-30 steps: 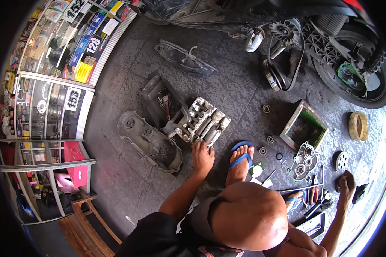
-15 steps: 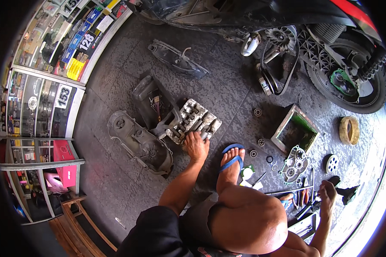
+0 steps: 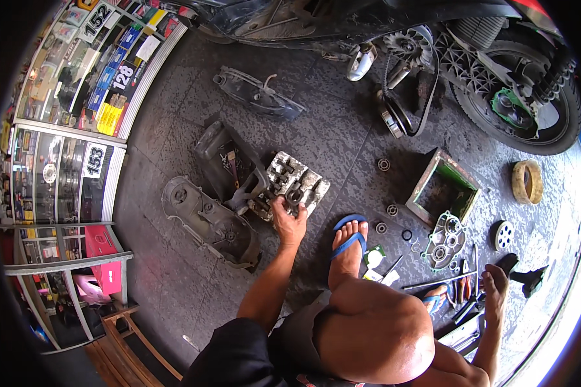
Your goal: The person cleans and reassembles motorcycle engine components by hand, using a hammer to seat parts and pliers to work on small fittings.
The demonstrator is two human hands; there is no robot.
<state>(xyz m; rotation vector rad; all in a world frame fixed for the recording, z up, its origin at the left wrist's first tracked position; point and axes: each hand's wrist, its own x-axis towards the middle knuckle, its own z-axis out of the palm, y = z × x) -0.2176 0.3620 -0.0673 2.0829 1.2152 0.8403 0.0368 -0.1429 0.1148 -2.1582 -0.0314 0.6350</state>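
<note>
My left hand [image 3: 289,224] is closed, with thumb and fingers around a dark, round, cylindrical metal piece [image 3: 295,195]. It is over a stained white block-like tray [image 3: 315,184] whose slots hold several dark cylindrical pieces. My palm hides part of the tray's near edge. Out to the right, beyond my knee, my right hand [image 3: 495,287] has its fingers stretched out and holds nothing I can see. Beside it lies a black angular part [image 3: 529,280]. Pliers [image 3: 464,282] with orange-red handles and a long metal rod [image 3: 437,282] lie to its left.
A grey engine cover [image 3: 206,219] and a black bin [image 3: 212,151] with a brush adjoin the tray. To the right are a green-lined box [image 3: 424,187], bearings [image 3: 392,210] and a gasketed casing [image 3: 447,242]. A partly dismantled scooter [image 3: 342,32] stands ahead; shelves [image 3: 64,138] line the left.
My left hand has drawn back slightly from the tray's slots, and a round metal piece now shows in its fingers. The right hand's fingers have straightened. The whole view has shifted a little.
</note>
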